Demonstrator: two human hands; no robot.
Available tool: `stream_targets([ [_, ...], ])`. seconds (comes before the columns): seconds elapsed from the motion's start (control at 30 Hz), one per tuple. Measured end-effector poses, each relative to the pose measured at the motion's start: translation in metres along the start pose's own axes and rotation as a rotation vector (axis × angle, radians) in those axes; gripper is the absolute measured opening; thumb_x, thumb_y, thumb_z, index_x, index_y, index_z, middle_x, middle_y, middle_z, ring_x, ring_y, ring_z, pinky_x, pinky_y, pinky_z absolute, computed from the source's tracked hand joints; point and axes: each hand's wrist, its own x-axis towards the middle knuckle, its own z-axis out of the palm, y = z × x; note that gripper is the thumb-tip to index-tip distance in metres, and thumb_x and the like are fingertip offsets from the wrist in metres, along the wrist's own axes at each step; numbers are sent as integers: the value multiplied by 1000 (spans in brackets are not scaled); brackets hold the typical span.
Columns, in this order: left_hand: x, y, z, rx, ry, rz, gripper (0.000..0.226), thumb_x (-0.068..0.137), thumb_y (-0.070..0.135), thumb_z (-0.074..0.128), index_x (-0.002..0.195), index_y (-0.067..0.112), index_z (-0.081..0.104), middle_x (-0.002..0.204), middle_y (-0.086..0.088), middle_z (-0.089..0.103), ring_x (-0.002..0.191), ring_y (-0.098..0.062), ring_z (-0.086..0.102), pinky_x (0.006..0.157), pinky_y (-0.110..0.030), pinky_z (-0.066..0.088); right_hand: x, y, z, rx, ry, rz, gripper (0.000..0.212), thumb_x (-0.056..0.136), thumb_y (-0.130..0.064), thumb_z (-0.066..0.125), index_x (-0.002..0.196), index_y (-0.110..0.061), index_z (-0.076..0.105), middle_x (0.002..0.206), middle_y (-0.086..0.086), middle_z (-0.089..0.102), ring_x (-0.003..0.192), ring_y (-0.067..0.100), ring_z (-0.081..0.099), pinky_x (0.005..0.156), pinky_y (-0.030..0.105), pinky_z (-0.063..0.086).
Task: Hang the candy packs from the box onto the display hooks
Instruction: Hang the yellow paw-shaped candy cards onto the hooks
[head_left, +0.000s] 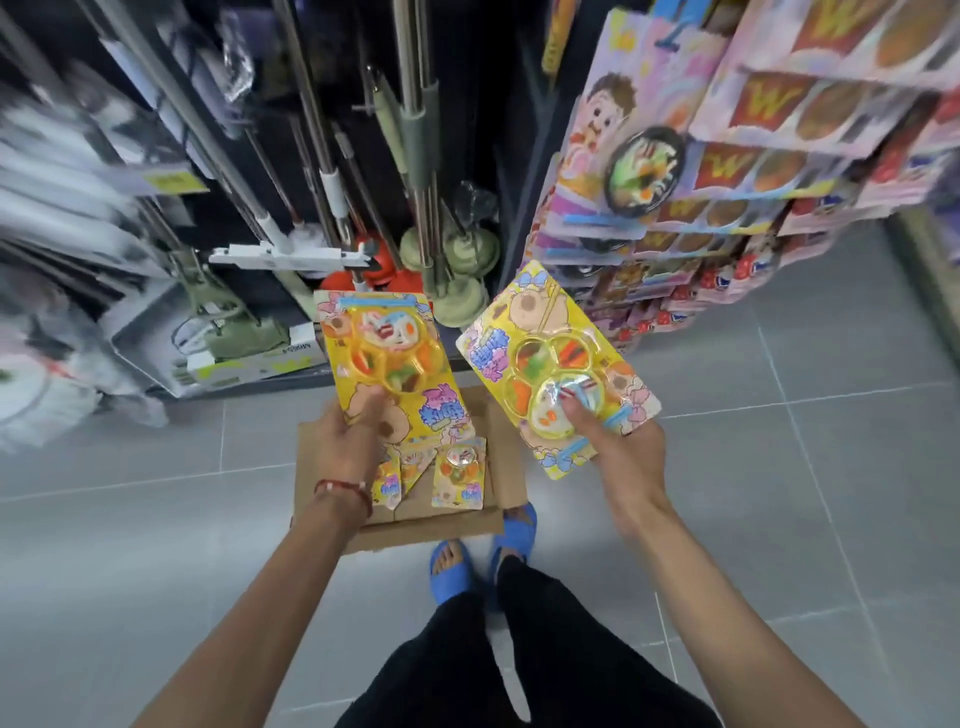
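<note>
Blue sandals (483, 551) at 6 o'clock. Left hand (345, 444) pinches a yellow candy pack (387, 358) by its lower edge; right hand (621, 457), at 3 o'clock from it, grips a second pack (556, 364), thumb on its blister. Cardboard box (405, 519) on the floor below still holds more packs (460, 478). Display rack (727, 182) of hung packs at 1 o'clock, mops (332, 156) at 11.

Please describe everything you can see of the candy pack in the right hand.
The pack is a yellow printed card with cartoon figures and a clear plastic blister of round compartments holding coloured candies. It looks glossy and stiff. The right hand grips its lower end, thumb pressed on the largest compartment. It is held in the air, tilted, its top pointing up and left, near the display but not touching it.
</note>
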Motion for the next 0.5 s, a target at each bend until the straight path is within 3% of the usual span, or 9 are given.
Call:
stream_targets([
  [0.1, -21, 31, -3, 15, -39, 47, 33, 97, 43, 63, 113, 15, 63, 79, 0, 67, 79, -21, 61, 68, -33, 44, -22, -25, -1, 60, 37, -55, 41, 84, -9, 82, 122, -15, 71, 113, 0, 78, 106, 18, 74, 90, 35, 61],
  [0.2, -39, 63, -4, 1, -66, 111, 42, 98, 45, 61, 127, 15, 58, 85, 3, 66, 88, -17, 61, 81, -35, 45, -34, -46, -3, 115, 66, -93, 40, 83, -11, 84, 119, -19, 71, 113, 0, 78, 107, 20, 74, 93, 43, 59],
  [0.23, -45, 76, -2, -15, -75, 140, 42, 98, 44, 61, 128, 14, 57, 86, 5, 67, 87, -15, 61, 85, -35, 46, -34, -53, -4, 132, 75, -110, 39, 82, -12, 84, 118, -21, 72, 113, 0, 78, 107, 20, 74, 95, 46, 58],
  [0.37, -57, 123, 6, -67, -82, 268, 38, 100, 37, 62, 124, 7, 64, 89, 0, 68, 66, -5, 61, 70, -29, 46, -30, -82, -4, 211, 94, -181, 46, 82, -16, 86, 125, -20, 69, 119, 2, 76, 111, 24, 72, 100, 56, 55],
  [0.5, -59, 163, 18, -115, -94, 323, 62, 98, 42, 63, 144, 3, 50, 90, 1, 69, 73, -5, 63, 79, -31, 49, -10, -113, 3, 316, 98, -214, 54, 82, -16, 86, 131, -20, 64, 123, 2, 74, 115, 24, 71, 101, 58, 53],
])
